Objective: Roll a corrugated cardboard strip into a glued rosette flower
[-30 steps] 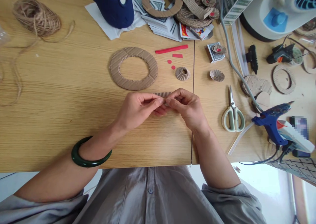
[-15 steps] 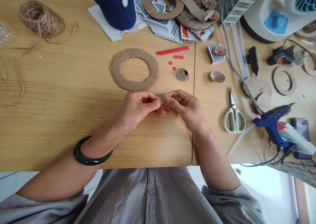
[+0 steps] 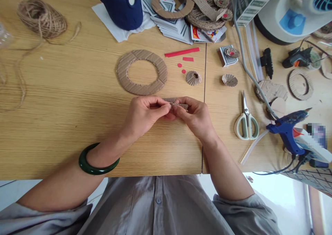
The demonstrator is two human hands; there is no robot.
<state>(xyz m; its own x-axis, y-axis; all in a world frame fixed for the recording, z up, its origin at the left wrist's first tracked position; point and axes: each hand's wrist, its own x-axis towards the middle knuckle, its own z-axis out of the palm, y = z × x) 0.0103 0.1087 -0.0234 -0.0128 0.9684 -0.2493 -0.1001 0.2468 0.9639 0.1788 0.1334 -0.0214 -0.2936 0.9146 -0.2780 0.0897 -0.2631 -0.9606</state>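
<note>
My left hand (image 3: pixel 145 114) and my right hand (image 3: pixel 195 115) meet over the table, both pinching a small ribbed cardboard strip (image 3: pixel 183 105). Its ridged edge shows between and behind my fingers; the rest is covered by them. Just beyond my hands lies a flat cardboard ring (image 3: pixel 123 71). To its right are a red strip (image 3: pixel 182 52), a short red piece (image 3: pixel 188 59), two small red dots (image 3: pixel 180 65) and a pleated cardboard rosette (image 3: pixel 193 78). Another rosette (image 3: pixel 229 80) lies further right.
Scissors (image 3: pixel 246 124) and a blue glue gun (image 3: pixel 289 126) lie to the right. A grey cable (image 3: pixel 243 60) crosses there. Twine (image 3: pixel 41 19) is at the far left. At the back are a dark blue object (image 3: pixel 119 7), playing cards (image 3: pixel 173 29) and a white machine (image 3: pixel 280 17).
The fingers of my right hand have shifted slightly, and more of the ribbed strip shows between them. My left hand still pinches it. The view has moved a little.
</note>
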